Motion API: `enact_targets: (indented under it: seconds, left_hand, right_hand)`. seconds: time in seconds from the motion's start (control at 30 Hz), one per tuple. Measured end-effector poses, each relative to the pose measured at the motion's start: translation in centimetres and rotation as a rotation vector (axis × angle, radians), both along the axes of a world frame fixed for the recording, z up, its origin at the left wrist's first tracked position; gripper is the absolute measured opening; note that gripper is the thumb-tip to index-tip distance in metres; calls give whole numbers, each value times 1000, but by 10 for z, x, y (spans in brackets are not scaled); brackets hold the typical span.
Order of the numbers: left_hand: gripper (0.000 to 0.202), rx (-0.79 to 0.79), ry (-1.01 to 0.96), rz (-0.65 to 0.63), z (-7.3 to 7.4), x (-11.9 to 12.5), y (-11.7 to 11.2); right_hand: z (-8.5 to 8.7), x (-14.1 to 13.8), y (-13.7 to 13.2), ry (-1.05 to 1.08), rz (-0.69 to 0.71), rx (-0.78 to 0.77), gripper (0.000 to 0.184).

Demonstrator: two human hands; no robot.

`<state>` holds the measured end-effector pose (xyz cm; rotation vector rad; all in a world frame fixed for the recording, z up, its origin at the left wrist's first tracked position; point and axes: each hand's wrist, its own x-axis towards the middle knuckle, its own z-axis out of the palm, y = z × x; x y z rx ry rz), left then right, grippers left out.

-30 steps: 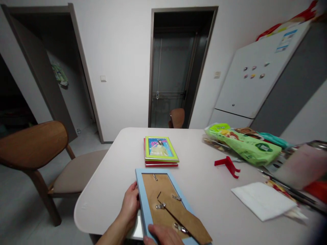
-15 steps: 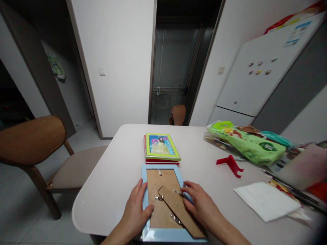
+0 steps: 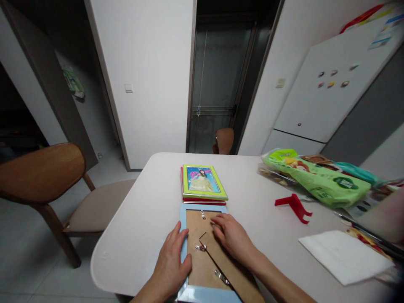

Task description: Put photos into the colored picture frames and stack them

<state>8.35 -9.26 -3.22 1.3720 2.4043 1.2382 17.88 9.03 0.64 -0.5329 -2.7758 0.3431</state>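
Observation:
A light blue picture frame [image 3: 184,235] lies face down on the white table [image 3: 142,219], its brown backing board and stand leg facing up. My left hand [image 3: 172,263] rests flat on the frame's left edge, fingers stretched out. My right hand [image 3: 232,235] lies on the backing board, fingers reaching toward the small metal clips near the top. Just beyond the blue frame is a stack of frames: a green frame [image 3: 203,182] with a picture on top of a red one.
A red plastic stand [image 3: 295,206] lies to the right. Green snack bags [image 3: 318,176] and other clutter fill the table's right side, with a white cloth [image 3: 345,256] nearer me. A wooden chair [image 3: 47,176] stands at left. A fridge [image 3: 325,101] and doorways are behind.
The blue frame was turned square to me and set flat. My right hand moved from its near bottom edge up onto the backing board, toward the top clips. The view shifted a little.

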Motion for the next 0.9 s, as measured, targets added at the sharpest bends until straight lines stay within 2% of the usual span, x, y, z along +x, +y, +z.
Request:
enact_targets:
  seconds: [0.17, 0.3, 0.4, 0.5, 0.6, 0.67, 0.77, 0.9]
  left_hand:
    - [51, -11, 25, -5, -1, 1, 0]
    - [51, -21, 43, 1, 0, 1, 1]
    - [50, -25, 39, 6, 1, 2, 2]
    - [49, -23, 32, 14, 2, 2, 2]
    - [49, -10, 8, 22, 3, 3, 1]
    - [49, 5, -2, 17, 3, 3, 1]
    - [48, 26, -10, -1, 3, 3, 1]
    - [49, 51, -41, -5, 2, 2, 1]
  right_hand:
    - [-11, -35, -1, 16, -38, 2, 26]
    - [-16, -39, -2, 18, -43, 7, 26]
    - [-12, -37, -3, 7, -19, -8, 27]
    - [3, -24, -4, 4, 26, -38, 30]
    - [19, 7, -11, -29, 137, -109, 29]
    - [25, 31, -20, -92, 203, -152, 27]
    - [20, 57, -32, -151, 177, -182, 41]
    - [8, 61, -38, -89, 112, -268, 46]
